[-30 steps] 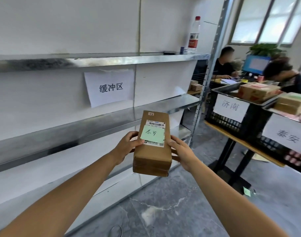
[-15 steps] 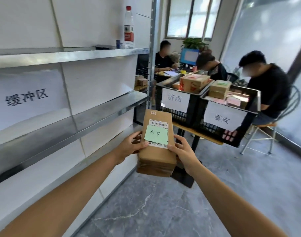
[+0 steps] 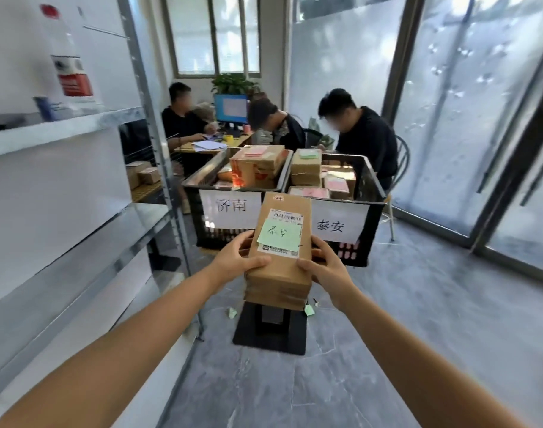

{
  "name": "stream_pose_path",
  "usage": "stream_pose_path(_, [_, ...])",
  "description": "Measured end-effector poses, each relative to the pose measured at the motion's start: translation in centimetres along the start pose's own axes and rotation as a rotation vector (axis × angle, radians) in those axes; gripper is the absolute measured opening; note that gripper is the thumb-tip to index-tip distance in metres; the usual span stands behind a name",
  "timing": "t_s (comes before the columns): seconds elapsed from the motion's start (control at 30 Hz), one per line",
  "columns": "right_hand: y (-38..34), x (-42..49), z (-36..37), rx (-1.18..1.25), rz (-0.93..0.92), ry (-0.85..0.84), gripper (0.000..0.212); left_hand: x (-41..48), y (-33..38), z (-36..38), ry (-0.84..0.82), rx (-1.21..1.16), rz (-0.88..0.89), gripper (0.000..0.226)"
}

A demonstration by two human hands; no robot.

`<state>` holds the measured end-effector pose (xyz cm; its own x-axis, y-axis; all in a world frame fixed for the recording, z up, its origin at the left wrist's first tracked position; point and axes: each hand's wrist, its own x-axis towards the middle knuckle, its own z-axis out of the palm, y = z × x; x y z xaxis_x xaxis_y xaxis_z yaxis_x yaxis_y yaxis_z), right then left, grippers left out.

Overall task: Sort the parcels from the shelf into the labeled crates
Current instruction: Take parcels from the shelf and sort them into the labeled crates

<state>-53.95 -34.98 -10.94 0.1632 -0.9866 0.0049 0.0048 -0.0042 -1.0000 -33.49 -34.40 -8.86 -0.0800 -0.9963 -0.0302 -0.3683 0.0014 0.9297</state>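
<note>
Since half a second ago the view has swung right: the shelf [image 3: 78, 186] now sits at the left edge and the two black crates face the camera squarely; the parcel [image 3: 281, 251] is still held up between both hands, now directly in front of the crates' meeting walls; the left hand [image 3: 237, 261] has its fingers [image 3: 257, 261] wrapped on the parcel's left side, the right hand [image 3: 324, 267] clamps the right side; a green note [image 3: 279, 235] lies on its printed label. The left crate [image 3: 202, 183], signed 济南, holds a large taped carton [image 3: 257, 165] and smaller packets; the right crate [image 3: 372, 186], signed 泰安, holds several brown boxes, one [image 3: 306, 166] topped with a green note, others with pink labels.
</note>
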Motion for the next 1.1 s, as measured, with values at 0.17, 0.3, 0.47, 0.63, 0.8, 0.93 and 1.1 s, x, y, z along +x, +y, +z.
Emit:
stream_pose_path(0.17, [-0.3, 4.0, -3.5, -0.041, -0.014, 0.08, 0.063, 6.5, 1.2, 1.8, -0.074, 0.002, 0.033, 0.081])
stream_pose_path(0.3, [-1.0, 8.9, -6.8, -0.08, -0.038, 0.121, 0.063, 12.5, 2.9, 3.6, -0.065, 0.036, 0.093, 0.076])
stream_pose_path(0.47, [-3.0, 16.7, -11.6, -0.147, -0.104, 0.125, 0.064, 20.9, 5.7, 6.1, 0.004, 0.013, 0.142, 0.074])
stream_pose_path(0.63, [-4.6, 24.0, -16.2, -0.188, -0.14, 0.158, 0.066, 28.7, 8.8, 8.3, -0.004, 0.021, 0.165, 0.077])
stream_pose_path(0.8, [-4.8, 29.5, -19.4, -0.203, -0.095, 0.189, 0.066, 35.0, 10.1, 10.5, -0.013, 0.147, 0.172, 0.082])
stream_pose_path(0.93, [-5.0, 34.7, -21.2, -0.253, -0.078, 0.218, 0.066, 40.1, 11.2, 11.0, -0.074, 0.266, 0.175, 0.089])
stream_pose_path(1.1, [-5.3, 41.1, -22.3, -0.273, -0.077, 0.237, 0.065, 46.7, 11.8, 10.3, -0.075, 0.415, 0.204, 0.089])
